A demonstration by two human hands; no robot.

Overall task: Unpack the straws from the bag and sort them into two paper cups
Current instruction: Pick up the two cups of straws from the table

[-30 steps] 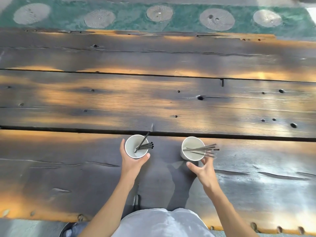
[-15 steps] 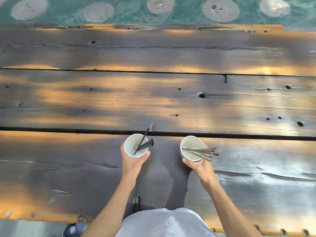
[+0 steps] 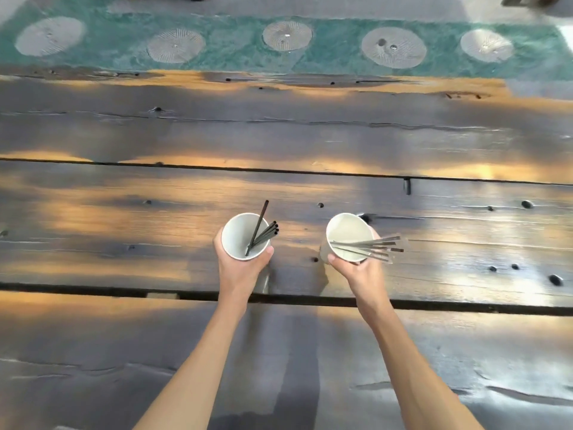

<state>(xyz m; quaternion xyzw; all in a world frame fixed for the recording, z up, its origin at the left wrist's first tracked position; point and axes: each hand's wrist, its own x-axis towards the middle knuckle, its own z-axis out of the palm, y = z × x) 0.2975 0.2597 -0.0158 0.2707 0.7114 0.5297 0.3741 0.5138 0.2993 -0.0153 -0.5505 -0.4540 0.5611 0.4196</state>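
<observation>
Dark plank table (image 3: pixel 124 212) w/ worn grain, knot holes and orange light patches fills my view; beyond its far edge I see a green floor strip (image 3: pixel 235 48) w/ pale round discs. Both arms reach out over the middle plank, each hand wrapped round a white paper cup. My left hand (image 3: pixel 238 268) grips the left cup (image 3: pixel 234 240) from below/near side, thumb on the right rim edge, fingers curled round the left wall. Inside it are black straws (image 3: pixel 266 232): one stands steeper and pokes up past the far rim, the rest bunch together and lean out to the right, open ends showing. My right hand (image 3: pixel 362 274) clasps the right cup (image 3: pixel 344 231), thumb at the near-left wall, fingers behind; cup is tilted to the right. Its straws (image 3: pixel 375 246) look pale/clear-wrapped, thin, fanned almost flat across the mouth and sticking out past the right rim. Can't tell if either cup touches the table
</observation>
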